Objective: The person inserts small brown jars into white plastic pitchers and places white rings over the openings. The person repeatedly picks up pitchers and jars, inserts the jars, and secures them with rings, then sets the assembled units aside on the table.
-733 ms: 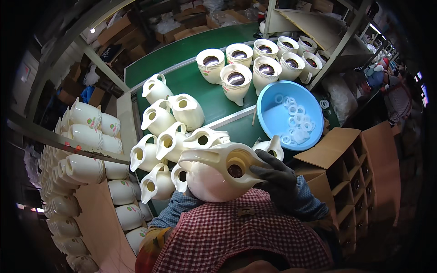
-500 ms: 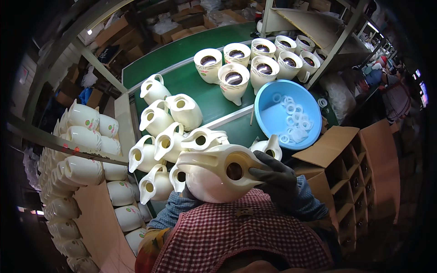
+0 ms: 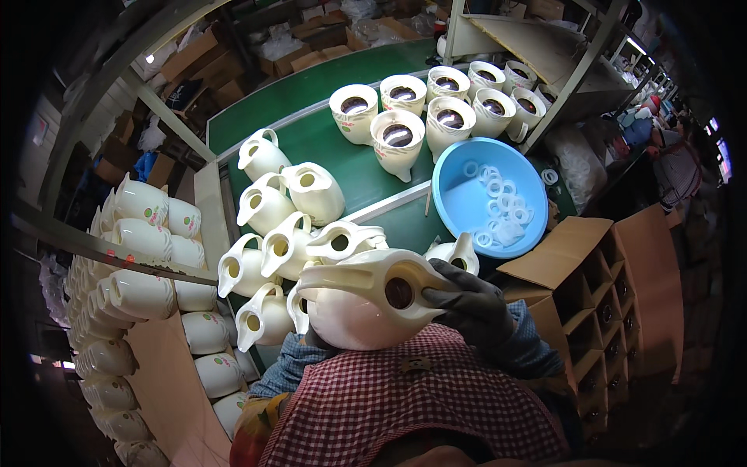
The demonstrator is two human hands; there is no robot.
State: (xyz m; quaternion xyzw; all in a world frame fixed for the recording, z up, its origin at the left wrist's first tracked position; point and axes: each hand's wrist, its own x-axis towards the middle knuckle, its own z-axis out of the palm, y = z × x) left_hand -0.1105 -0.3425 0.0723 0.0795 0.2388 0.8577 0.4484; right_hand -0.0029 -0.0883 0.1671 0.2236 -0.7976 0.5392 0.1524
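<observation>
A glossy white jug [image 3: 354, 315], with a wide handle and a spout, is held just in front of my apron, its round opening facing up. My right hand [image 3: 475, 307], in a dark glove, grips the spout end, fingers at the rim of the opening. My left hand [image 3: 315, 339] is at the jug's lower left side; only a dark bit of its glove shows, its fingers hidden behind the body. Beyond the jug, several similar white jugs [image 3: 315, 193] crowd the green bench, their openings showing. Another white jug [image 3: 455, 253] lies partly behind my right hand.
White vessels with dark round openings [image 3: 398, 144] stand at the back of the green worktop [image 3: 373, 191]. To the right are a blue basin [image 3: 450, 214] of translucent rings [image 3: 510, 201] and a divided cardboard box [image 3: 572, 241]. Stacked white jugs [image 3: 144, 294] fill the left side, beside a metal frame [image 3: 156, 101].
The jug and both hands stay nearly in place, with the jug dipping very slightly. The whole scene shifts a little to the left as the view moves.
</observation>
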